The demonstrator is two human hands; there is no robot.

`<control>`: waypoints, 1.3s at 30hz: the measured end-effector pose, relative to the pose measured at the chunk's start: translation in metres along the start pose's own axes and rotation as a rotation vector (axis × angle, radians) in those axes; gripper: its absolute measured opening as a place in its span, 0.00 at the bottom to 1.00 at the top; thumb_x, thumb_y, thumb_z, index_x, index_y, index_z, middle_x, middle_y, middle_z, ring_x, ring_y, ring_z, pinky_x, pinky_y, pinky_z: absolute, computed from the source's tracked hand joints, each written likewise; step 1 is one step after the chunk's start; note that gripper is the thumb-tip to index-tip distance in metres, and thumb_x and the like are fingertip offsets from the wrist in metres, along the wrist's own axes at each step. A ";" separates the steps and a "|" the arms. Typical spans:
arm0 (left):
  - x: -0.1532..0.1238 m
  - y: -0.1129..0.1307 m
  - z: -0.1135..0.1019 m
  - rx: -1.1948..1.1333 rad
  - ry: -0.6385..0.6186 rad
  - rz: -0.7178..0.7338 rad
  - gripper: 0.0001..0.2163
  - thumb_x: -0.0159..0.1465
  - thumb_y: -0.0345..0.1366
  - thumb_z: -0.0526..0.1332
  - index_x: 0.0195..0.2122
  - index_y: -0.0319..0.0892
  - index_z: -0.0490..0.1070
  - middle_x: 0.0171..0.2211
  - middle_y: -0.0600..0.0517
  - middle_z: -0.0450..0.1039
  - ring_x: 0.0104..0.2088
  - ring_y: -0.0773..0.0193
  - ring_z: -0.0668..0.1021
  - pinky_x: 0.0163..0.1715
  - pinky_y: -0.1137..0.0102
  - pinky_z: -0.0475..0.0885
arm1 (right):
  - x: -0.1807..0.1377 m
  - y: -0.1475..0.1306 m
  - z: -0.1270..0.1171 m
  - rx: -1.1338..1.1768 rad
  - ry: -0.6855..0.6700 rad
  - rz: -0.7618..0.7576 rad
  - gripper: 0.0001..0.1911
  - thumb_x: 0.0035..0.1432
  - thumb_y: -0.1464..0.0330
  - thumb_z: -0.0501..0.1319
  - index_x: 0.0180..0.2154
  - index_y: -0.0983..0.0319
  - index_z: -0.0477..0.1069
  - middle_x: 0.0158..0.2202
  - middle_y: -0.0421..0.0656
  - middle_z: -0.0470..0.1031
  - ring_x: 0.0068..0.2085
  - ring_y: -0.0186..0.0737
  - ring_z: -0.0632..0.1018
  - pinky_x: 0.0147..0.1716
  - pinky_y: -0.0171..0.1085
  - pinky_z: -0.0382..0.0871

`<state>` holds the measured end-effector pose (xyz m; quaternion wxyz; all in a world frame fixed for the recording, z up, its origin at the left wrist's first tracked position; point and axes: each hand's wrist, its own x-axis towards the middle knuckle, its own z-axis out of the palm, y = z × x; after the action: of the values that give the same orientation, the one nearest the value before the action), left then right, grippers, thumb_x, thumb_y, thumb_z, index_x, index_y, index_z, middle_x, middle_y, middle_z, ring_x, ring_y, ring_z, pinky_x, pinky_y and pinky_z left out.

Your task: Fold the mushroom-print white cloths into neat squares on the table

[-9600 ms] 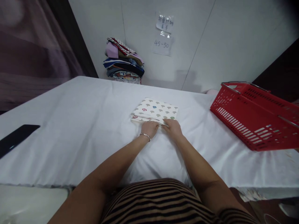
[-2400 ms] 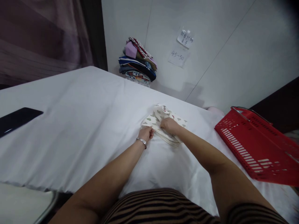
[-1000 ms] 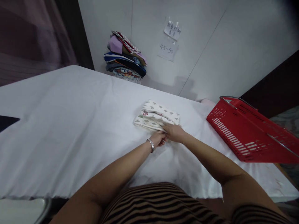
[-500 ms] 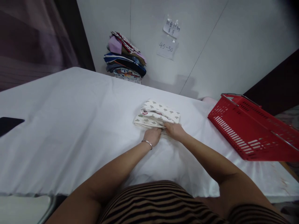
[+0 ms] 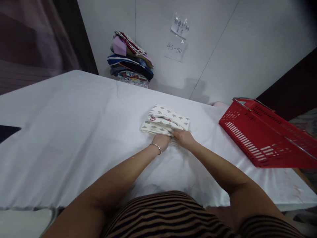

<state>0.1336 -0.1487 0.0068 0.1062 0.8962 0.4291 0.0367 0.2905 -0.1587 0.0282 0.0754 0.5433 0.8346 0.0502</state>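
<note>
A folded white cloth (image 5: pixel 165 119) printed with small grey shapes lies in thick layers on the white-covered table (image 5: pixel 74 122). My left hand (image 5: pixel 162 141), with a silver bracelet on the wrist, has its fingers closed on the cloth's near edge. Right beside it, my right hand (image 5: pixel 182 137) pinches the same near edge, fingers tucked into the layers. Both hands almost touch each other.
A red plastic basket (image 5: pixel 264 132) sits tilted at the table's right end. A stack of folded colourful clothes (image 5: pixel 130 64) leans on the wall at the far edge, under paper notes (image 5: pixel 176 49). A dark flat object (image 5: pixel 7 132) lies at the left edge.
The flat folded cloth was folded over again into a smaller, thicker bundle. In the last second both hands stayed at its near edge, the left one sliding in under the layers.
</note>
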 end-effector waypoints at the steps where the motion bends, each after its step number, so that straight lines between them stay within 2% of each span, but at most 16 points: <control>1: 0.000 -0.001 0.001 0.003 0.008 0.002 0.13 0.62 0.26 0.50 0.39 0.36 0.75 0.37 0.38 0.76 0.42 0.53 0.77 0.41 0.62 0.70 | 0.000 0.000 0.000 0.001 -0.005 0.000 0.13 0.64 0.68 0.49 0.37 0.61 0.71 0.42 0.45 0.74 0.43 0.39 0.72 0.34 0.31 0.63; 7: 0.004 -0.007 0.003 -0.034 0.061 0.022 0.11 0.62 0.27 0.52 0.38 0.35 0.75 0.39 0.37 0.76 0.42 0.53 0.77 0.43 0.62 0.68 | 0.003 -0.001 0.001 0.004 -0.011 -0.008 0.12 0.64 0.67 0.49 0.37 0.61 0.71 0.42 0.45 0.74 0.44 0.40 0.73 0.35 0.31 0.64; 12: 0.008 -0.011 0.005 -0.075 0.035 0.052 0.11 0.61 0.26 0.53 0.35 0.35 0.75 0.37 0.37 0.76 0.42 0.54 0.76 0.45 0.62 0.67 | 0.004 -0.003 -0.001 -0.029 -0.049 0.030 0.12 0.64 0.68 0.49 0.38 0.61 0.70 0.43 0.46 0.74 0.44 0.40 0.73 0.35 0.32 0.64; 16: 0.007 -0.013 0.010 -0.102 0.102 0.095 0.11 0.61 0.26 0.52 0.36 0.34 0.74 0.38 0.37 0.75 0.43 0.55 0.76 0.46 0.62 0.65 | 0.004 -0.004 0.000 -0.050 -0.049 0.038 0.12 0.64 0.68 0.48 0.39 0.61 0.70 0.43 0.46 0.73 0.44 0.40 0.73 0.35 0.32 0.64; 19: 0.002 -0.015 0.012 -0.079 0.133 0.118 0.12 0.62 0.28 0.51 0.37 0.34 0.74 0.38 0.37 0.75 0.41 0.54 0.76 0.44 0.62 0.67 | 0.003 -0.004 0.003 -0.072 -0.030 0.045 0.12 0.64 0.69 0.48 0.40 0.62 0.70 0.43 0.47 0.73 0.42 0.41 0.73 0.35 0.33 0.64; 26: -0.006 -0.017 0.013 -0.132 0.131 0.058 0.13 0.63 0.30 0.49 0.39 0.34 0.73 0.36 0.38 0.75 0.37 0.54 0.77 0.40 0.62 0.68 | -0.005 -0.009 0.011 -0.037 0.047 -0.079 0.13 0.64 0.72 0.48 0.40 0.64 0.71 0.41 0.49 0.73 0.43 0.42 0.72 0.41 0.37 0.64; 33: -0.008 -0.019 0.016 -0.188 0.153 0.020 0.12 0.63 0.33 0.50 0.38 0.38 0.74 0.34 0.41 0.75 0.36 0.56 0.77 0.39 0.64 0.67 | -0.011 -0.011 0.007 0.088 0.082 -0.114 0.13 0.60 0.73 0.51 0.40 0.64 0.72 0.45 0.48 0.73 0.47 0.41 0.70 0.46 0.36 0.63; 39: -0.010 -0.017 0.015 -0.176 0.135 0.017 0.12 0.63 0.32 0.50 0.38 0.37 0.73 0.34 0.39 0.75 0.36 0.53 0.77 0.38 0.62 0.67 | -0.013 -0.012 0.007 0.136 0.112 -0.161 0.09 0.56 0.71 0.55 0.37 0.64 0.72 0.42 0.47 0.73 0.46 0.42 0.71 0.46 0.37 0.64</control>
<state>0.1168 -0.1485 -0.0118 0.1551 0.8825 0.4228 0.1357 0.2860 -0.1751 0.0202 -0.0048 0.4745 0.8801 0.0175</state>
